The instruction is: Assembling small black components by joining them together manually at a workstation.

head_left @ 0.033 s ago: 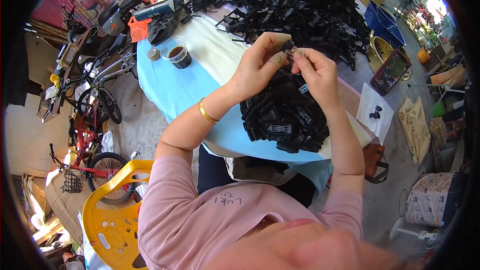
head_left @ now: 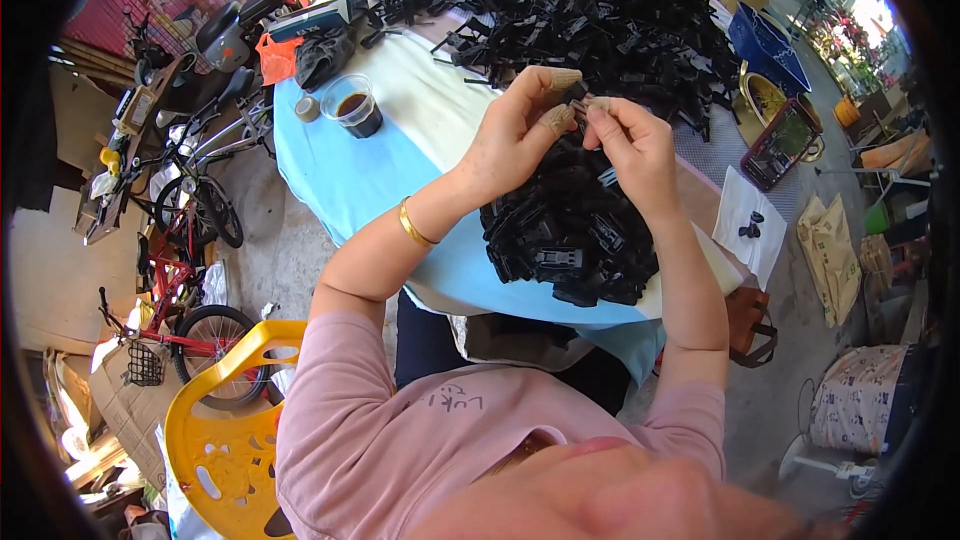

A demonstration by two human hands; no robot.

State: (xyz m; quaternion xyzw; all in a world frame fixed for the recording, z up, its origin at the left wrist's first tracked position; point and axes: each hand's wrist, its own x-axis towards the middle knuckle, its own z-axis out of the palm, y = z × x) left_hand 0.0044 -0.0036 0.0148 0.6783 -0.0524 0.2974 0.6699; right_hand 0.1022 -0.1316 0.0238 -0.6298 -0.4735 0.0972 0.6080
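Observation:
Over the table, my left hand (head_left: 510, 140) and my right hand (head_left: 635, 145) meet fingertip to fingertip. The left thumb and forefinger, both in tan finger covers, pinch a small black plastic part (head_left: 574, 93). My right thumb and forefinger press together at the part's right end; whatever lies between them is too small and hidden to name. Below both hands is a near heap of black plastic parts (head_left: 565, 240), close to the table's front edge. A much larger pile of similar black parts (head_left: 590, 10) spreads across the far side.
On the light-blue tablecloth (head_left: 330, 175), a clear cup of dark liquid (head_left: 357, 112) stands left, beside a small lidded jar (head_left: 307, 108). At right are a propped phone (head_left: 782, 145), a white paper (head_left: 735, 230) with dark bits and a blue tray (head_left: 768, 48). A yellow chair (head_left: 215, 440) stands lower left.

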